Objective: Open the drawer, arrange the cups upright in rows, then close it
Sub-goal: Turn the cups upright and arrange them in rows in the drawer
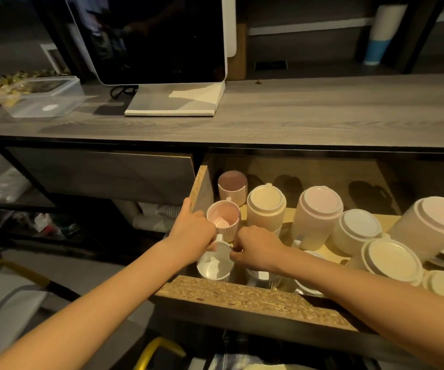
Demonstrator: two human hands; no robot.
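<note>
Both hands pinch the rim of a glossy white cup (pixel 215 265), upright at the open drawer's (pixel 255 297) front-left corner: left hand (pixel 192 232) one side, right hand (pixel 258 247) opposite. A ribbed pink cup (pixel 223 218) stands just behind.

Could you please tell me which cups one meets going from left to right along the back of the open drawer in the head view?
Upright pink ribbed cup → upside-down cream ribbed cup → upside-down pale pink cup → upside-down white cup → tilted large beige mug.

Open drawer (pixel 252 296) — cups (pixel 319 216) inside, mostly upturned.
</note>
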